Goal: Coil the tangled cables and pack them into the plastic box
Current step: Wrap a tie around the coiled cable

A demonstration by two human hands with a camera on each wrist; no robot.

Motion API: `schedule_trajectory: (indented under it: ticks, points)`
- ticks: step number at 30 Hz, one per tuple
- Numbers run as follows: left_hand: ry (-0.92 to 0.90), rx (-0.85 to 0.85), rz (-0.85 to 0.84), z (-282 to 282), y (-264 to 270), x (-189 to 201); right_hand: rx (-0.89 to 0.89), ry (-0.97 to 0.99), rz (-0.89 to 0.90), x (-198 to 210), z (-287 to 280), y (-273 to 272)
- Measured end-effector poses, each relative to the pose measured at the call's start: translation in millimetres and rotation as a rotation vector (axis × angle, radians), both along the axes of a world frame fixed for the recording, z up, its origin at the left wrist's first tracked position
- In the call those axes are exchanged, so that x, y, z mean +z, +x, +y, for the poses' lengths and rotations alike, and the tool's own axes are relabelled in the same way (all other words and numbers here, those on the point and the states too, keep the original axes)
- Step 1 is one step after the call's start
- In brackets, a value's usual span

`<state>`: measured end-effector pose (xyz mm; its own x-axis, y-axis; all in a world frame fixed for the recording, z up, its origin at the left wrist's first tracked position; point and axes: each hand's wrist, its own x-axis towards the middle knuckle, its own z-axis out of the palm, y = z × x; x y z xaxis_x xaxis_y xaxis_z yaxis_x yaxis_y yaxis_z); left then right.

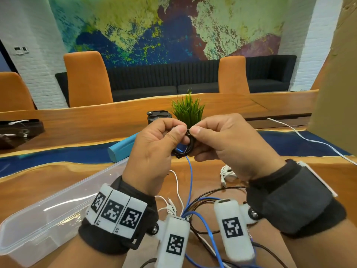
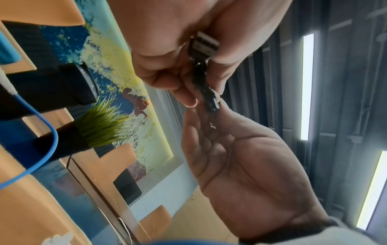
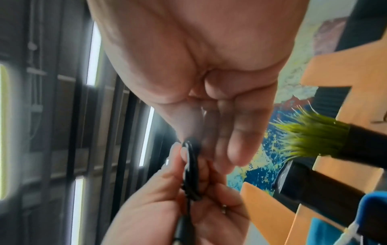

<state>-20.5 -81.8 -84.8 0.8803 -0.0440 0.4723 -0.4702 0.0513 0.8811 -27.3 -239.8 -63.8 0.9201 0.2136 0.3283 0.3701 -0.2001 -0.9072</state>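
Both hands pinch one small black cable coil (image 1: 186, 145), held up over the table beyond the clear plastic box (image 1: 58, 207): left hand (image 1: 154, 151) grips its loops, right hand (image 1: 228, 146) its top. It looks light and springy, likely to unwind if released, so hold across the bundled turns. Fingers hide most of the coil; its plug (image 2: 206, 43) shows only in the left wrist view
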Motion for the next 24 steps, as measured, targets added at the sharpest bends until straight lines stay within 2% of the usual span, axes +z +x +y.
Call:
schedule_trajectory:
  ticks: [2, 6, 11, 17, 24]
  points:
    - [-0.011, 0.005, 0.019, -0.5, 0.8, -1.0, -0.001, -0.095, -0.060, 3.2, -1.5, -2.9]
    - [-0.006, -0.024, 0.049, 0.4, 3.3, -2.1, -0.099, -0.356, -0.337, 3.5, 0.1, -3.8]
    - [-0.011, -0.081, 0.154, 1.3, 4.8, -4.1, -0.181, -0.423, -0.376, 0.1, -2.5, 0.7]
    - [0.164, -0.105, 0.137, -1.2, -0.7, 0.3, -0.176, -0.454, -0.198, 16.5, -33.0, -3.8]
    - [0.229, 0.017, 0.044, 16.4, 3.1, 12.9, -0.468, -0.423, 0.063, 14.1, -93.8, 2.0]
